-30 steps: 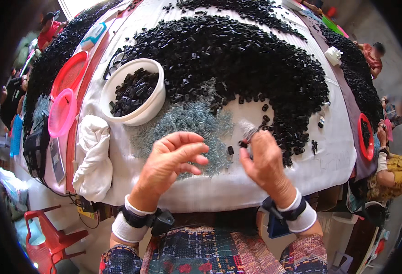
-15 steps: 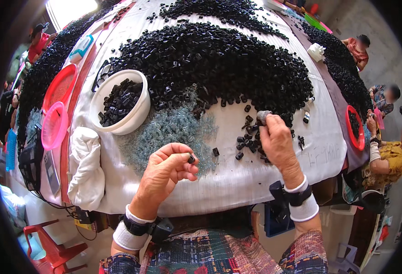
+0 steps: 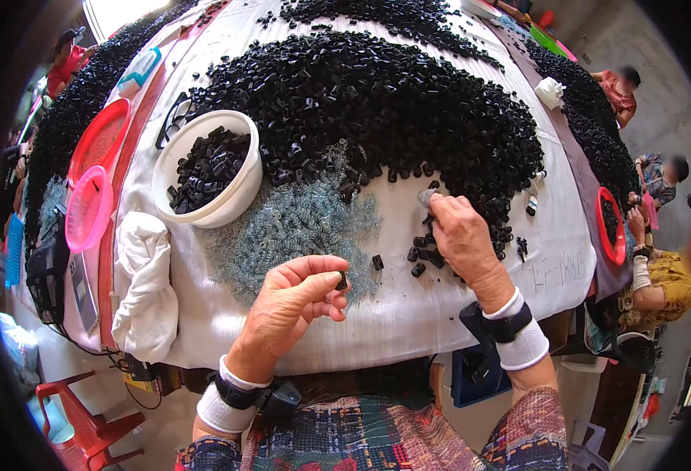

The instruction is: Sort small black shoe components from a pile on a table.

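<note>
My left hand (image 3: 287, 306) pinches a small black plastic part (image 3: 341, 280) between thumb and forefinger, above the near edge of a heap of small bluish coil springs (image 3: 298, 228). Over a few loose black parts (image 3: 424, 253) at the near edge of the big black heap (image 3: 361, 102) is my right hand (image 3: 467, 239). Its fingers are drawn together, and a grey wrapping (image 3: 426, 196) covers one fingertip. What those fingers hold, if anything, is hidden. One single black part (image 3: 378, 262) lies on the white cloth between my hands.
A white bowl (image 3: 249, 173) of black parts stands left of the springs, with a crumpled white cloth (image 3: 145, 286) nearer me. Red (image 3: 78, 153) and pink baskets (image 3: 74, 224) and a phone (image 3: 83, 292) lie farther left. Co-workers sit along the right, beside a red basket (image 3: 619, 247).
My right hand has moved a little to the left over the loose parts. My left hand keeps its pinch on the black part, shifted slightly right and nearer me.
</note>
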Motion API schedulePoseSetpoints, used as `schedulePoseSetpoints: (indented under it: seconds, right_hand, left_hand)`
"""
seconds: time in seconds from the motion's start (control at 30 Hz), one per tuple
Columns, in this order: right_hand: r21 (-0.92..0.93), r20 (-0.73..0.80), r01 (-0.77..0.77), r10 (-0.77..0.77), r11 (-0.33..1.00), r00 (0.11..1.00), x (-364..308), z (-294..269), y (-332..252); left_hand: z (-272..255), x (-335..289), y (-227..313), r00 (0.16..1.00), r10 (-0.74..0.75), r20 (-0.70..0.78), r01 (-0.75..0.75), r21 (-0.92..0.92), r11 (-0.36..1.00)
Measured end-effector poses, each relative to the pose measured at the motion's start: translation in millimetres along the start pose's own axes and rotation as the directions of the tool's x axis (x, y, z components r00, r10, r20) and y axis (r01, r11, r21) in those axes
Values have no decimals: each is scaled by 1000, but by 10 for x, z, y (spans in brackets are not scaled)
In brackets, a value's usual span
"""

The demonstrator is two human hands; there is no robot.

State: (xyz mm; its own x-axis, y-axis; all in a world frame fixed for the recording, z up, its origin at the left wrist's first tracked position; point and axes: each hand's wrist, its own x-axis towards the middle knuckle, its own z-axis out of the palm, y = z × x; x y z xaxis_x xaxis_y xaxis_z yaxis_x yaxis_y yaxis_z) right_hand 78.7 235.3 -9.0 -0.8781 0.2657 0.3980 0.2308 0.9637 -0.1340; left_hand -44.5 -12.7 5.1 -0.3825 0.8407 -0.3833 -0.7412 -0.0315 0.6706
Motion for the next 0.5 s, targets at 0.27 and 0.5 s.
schedulePoseSetpoints:
  seconds: [0.27,0.5]
  right_hand:
    - [-72,134,20,-10,997,991,56,148,-144]
    - [-74,175,19,-6,997,985,65,100,-210]
  left_hand:
    - [-19,7,-44,1000,-1,17,1,-11,1000]
    - [34,-16,-47,998,2,57,-1,-19,1000]
